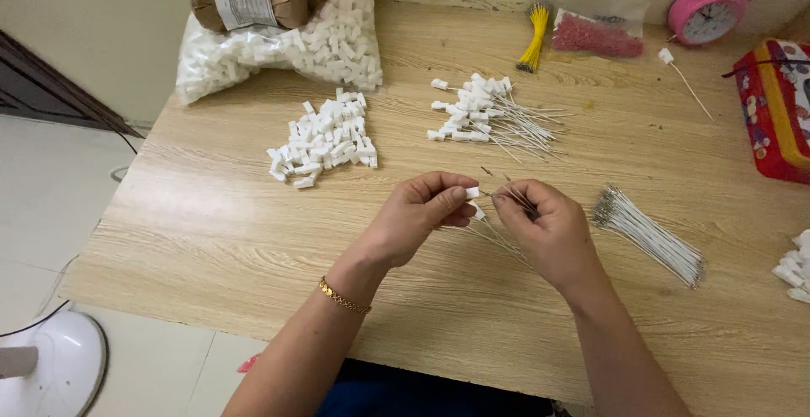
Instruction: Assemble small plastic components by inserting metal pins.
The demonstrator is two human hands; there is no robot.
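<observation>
white connector [472,192] pinched in left hand [419,214], wires [498,235] in closed right hand [547,227], bare table [211,223] leftward

The pale wooden table [211,231] holds a heap of small white plastic blocks [325,140], a pile of thin white wires with block ends [489,117], a bundle of loose white wires [650,235] — and a round pink alarm clock [710,10].

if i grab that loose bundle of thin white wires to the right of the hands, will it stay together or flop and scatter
The wire bundle shows no tie, and its strands fan out at the lower end, so it would probably splay or shed strands if lifted at one point. The strands look very thin and lie nearly straight, so each is likely light and springy rather than limp. Pushed sideways on the smooth table, they would probably roll apart.
</observation>
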